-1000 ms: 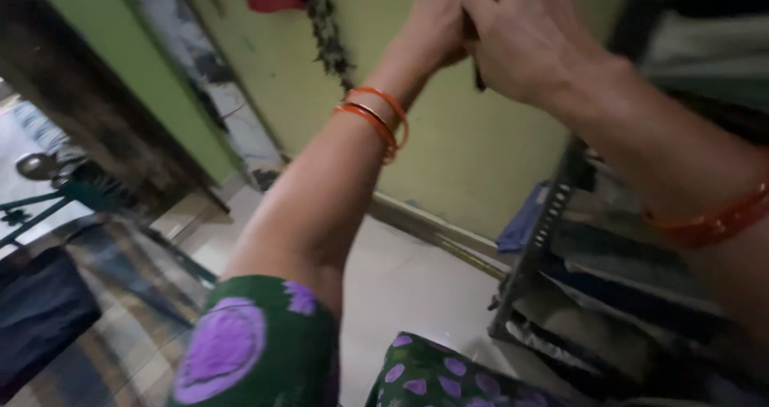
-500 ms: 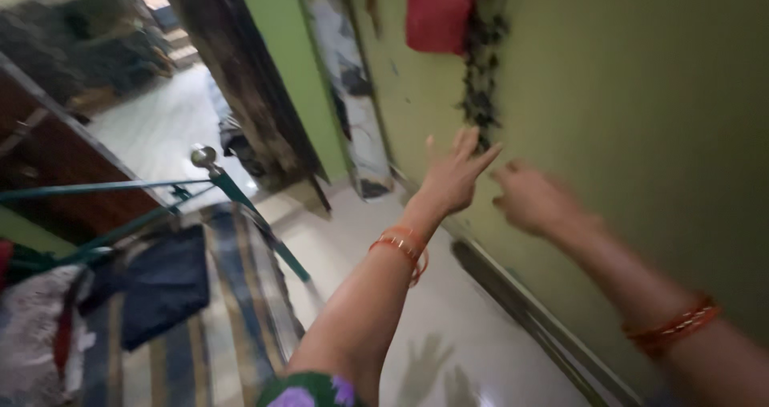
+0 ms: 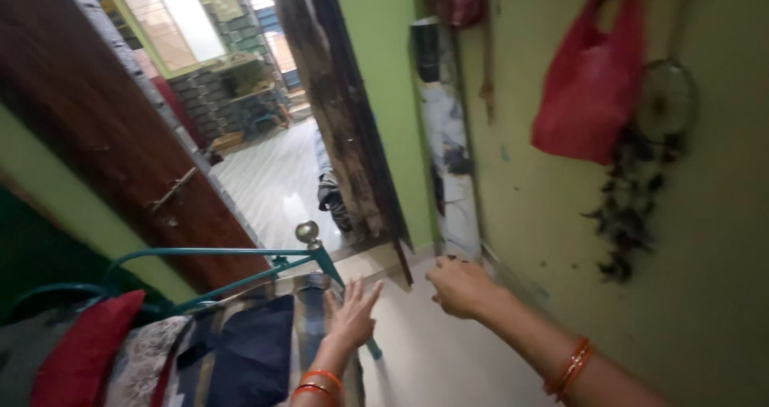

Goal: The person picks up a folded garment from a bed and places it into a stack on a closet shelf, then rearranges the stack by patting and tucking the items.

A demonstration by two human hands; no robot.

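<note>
My left hand (image 3: 352,315) is stretched forward with fingers spread and holds nothing; it hangs just over the foot of a teal metal bed frame (image 3: 240,256). My right hand (image 3: 460,287) is loosely curled, palm down, near the base of the green wall (image 3: 721,239), and I see nothing in it. Orange bangles (image 3: 573,365) ring my right wrist and more sit on my left wrist. A red plastic bag (image 3: 589,86) hangs on the wall above my right arm, beside a dreamcatcher with dark feathers (image 3: 653,134).
A dark wooden door (image 3: 112,134) stands open on the left, leading to a bright tiled room (image 3: 276,183). The bed carries a striped sheet, dark cloth (image 3: 248,351) and a red cushion (image 3: 76,347). A tall patterned panel (image 3: 452,159) leans against the wall by the door frame.
Both hands came down from high against the wall, where they were joined, and moved apart. The view swung left toward the doorway and bed.
</note>
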